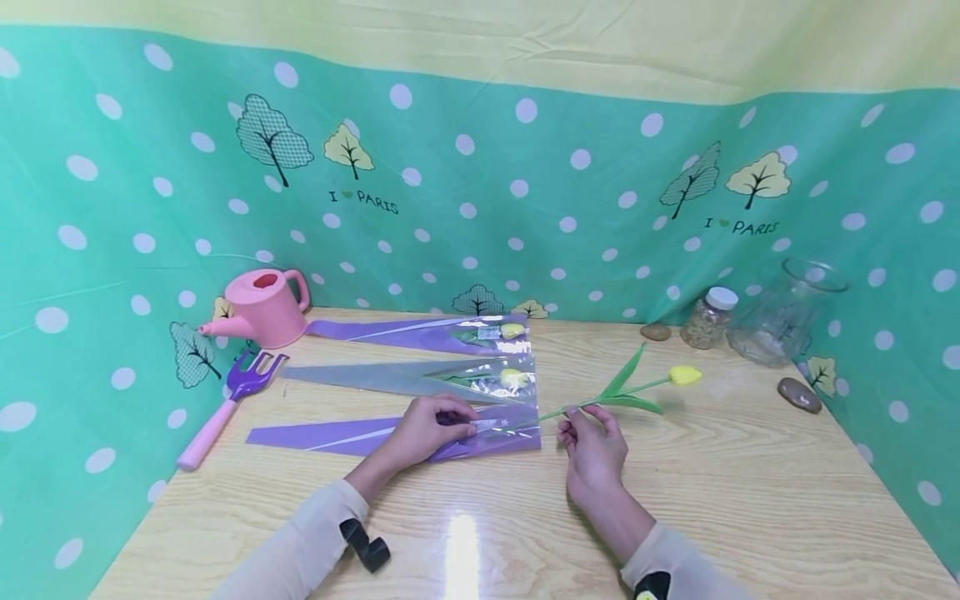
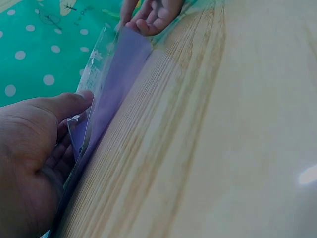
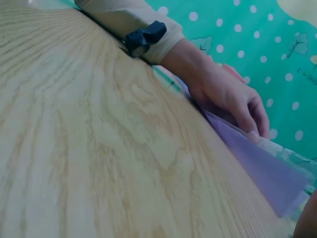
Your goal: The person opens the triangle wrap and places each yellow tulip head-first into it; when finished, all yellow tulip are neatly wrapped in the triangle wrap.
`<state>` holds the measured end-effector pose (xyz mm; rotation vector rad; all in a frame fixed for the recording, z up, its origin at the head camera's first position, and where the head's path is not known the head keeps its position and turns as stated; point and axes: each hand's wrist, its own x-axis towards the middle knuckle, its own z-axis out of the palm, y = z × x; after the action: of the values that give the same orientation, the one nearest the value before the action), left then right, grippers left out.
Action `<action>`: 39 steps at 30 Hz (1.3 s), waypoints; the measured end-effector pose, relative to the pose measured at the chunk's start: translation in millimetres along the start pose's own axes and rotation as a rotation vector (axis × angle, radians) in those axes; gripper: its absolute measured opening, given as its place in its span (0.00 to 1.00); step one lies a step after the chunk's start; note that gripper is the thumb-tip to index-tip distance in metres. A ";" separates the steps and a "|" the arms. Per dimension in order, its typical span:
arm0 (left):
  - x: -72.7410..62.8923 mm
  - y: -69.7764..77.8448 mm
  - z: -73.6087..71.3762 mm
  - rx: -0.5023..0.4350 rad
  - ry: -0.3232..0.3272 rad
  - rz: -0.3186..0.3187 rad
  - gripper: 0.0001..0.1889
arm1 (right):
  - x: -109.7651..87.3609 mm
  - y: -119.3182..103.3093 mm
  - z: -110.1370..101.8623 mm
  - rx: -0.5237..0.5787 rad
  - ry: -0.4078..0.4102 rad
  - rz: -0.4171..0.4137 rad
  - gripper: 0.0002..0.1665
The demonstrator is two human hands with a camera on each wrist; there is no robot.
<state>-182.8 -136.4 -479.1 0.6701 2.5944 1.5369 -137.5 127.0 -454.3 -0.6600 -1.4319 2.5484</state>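
Observation:
My right hand (image 1: 596, 454) pinches the green stem of a yellow artificial tulip (image 1: 684, 376), whose bloom points right. The stem's lower end reaches into the open right end of the nearest purple flower sleeve (image 1: 330, 435), which has a clear plastic front. On that sleeve is my left hand (image 1: 427, 427); in the left wrist view its thumb lies over the plastic and its fingers curl beneath, gripping the edge. Behind it lie a grey sleeve (image 1: 360, 377) and another purple sleeve (image 1: 408, 335), each with a yellow tulip inside. Only a sliver of my right hand (image 3: 308, 220) shows in the right wrist view.
At the left stand a pink watering can (image 1: 273, 312) and a purple hand fork (image 1: 251, 379) with a pink handle. Toward the back right are a lidded jar (image 1: 705, 325), a clear glass vase (image 1: 776, 325) and two brown stones, one (image 1: 799, 395) near the right edge. A polka-dot curtain encloses the table.

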 end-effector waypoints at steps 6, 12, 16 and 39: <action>0.2 0.5 0.8 0.003 0.008 0.003 0.09 | -3.0 8.0 6.4 -0.051 0.001 0.001 0.15; 0.8 -0.1 1.1 0.006 0.005 -0.004 0.09 | -4.5 11.8 9.4 -0.096 -0.015 0.007 0.16; 1.1 -0.1 1.2 0.005 0.000 -0.009 0.09 | -6.2 12.3 10.9 -0.108 -0.023 0.018 0.16; -0.3 0.9 0.2 0.017 -0.002 0.001 0.09 | -2.9 -11.8 2.1 -0.145 0.017 -0.022 0.07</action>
<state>-182.2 -136.0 -478.6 0.6741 2.6088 1.5153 -136.8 130.8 -442.5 -0.6819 -1.6212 2.4336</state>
